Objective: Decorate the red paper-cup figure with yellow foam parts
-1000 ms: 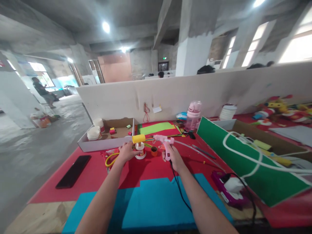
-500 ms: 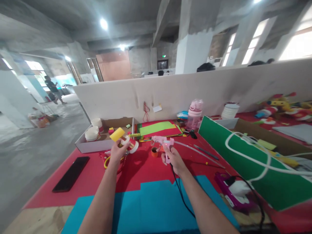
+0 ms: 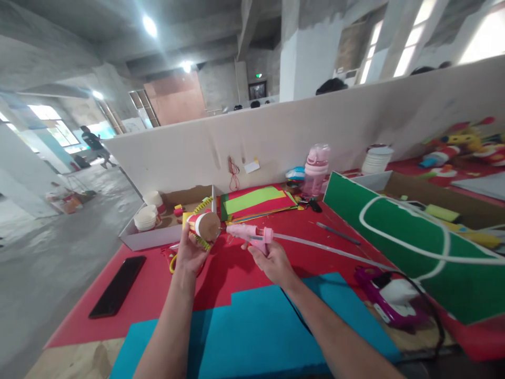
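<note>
My left hand point(image 3: 192, 253) is closed around a paper cup point(image 3: 208, 226) lying on its side, with yellow and red paper on it. Its round brownish end faces right and toward me. Yellow pleated strips point(image 3: 202, 242) stick out from the cup above and below. My right hand point(image 3: 272, 260) grips a pink glue gun point(image 3: 250, 232), its nozzle pointing left, close to the cup's end; whether they touch I cannot tell. A long clear glue stick point(image 3: 315, 246) trails from the back of the gun.
A blue sheet point(image 3: 252, 331) lies in front on the red tabletop point(image 3: 221, 289). At left are a black phone point(image 3: 117, 287) and a cardboard tray point(image 3: 152, 239) with paper cups. A green-sided box point(image 3: 386, 252) and purple power strip point(image 3: 389, 302) stand at right. Coloured sheets point(image 3: 256, 202) lie behind.
My left hand has turned the cup so its end faces the gun, and the pleated strips now show on it. My right hand has brought the glue gun left, close to the cup.
</note>
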A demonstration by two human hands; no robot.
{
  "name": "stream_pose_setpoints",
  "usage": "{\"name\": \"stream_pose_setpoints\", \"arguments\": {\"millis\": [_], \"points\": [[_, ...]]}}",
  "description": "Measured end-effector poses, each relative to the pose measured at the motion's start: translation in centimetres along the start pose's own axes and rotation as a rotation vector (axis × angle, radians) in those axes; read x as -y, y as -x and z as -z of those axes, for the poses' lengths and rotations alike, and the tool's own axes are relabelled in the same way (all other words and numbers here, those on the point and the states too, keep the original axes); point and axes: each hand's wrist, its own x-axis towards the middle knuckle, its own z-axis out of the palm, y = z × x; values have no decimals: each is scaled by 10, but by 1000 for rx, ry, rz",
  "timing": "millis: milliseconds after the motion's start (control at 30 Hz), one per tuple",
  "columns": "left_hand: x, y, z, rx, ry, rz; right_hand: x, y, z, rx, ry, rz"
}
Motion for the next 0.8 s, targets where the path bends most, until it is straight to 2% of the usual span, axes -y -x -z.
{"name": "stream_pose_setpoints", "arguments": {"millis": [100, 200, 300, 467, 800], "points": [[3, 1, -2, -1, 32, 31, 2, 4, -5, 7, 133, 141], [4, 1, -2, 6, 47, 49, 0, 5, -7, 44, 156, 247], [4, 2, -2, 37, 58, 59, -5, 4, -8, 23, 211, 322], [5, 3, -3, 76, 72, 69, -11, 2, -8, -10, 307, 336], [7, 0, 2, 21, 134, 111, -14, 5, -10, 15, 360, 341]]}}
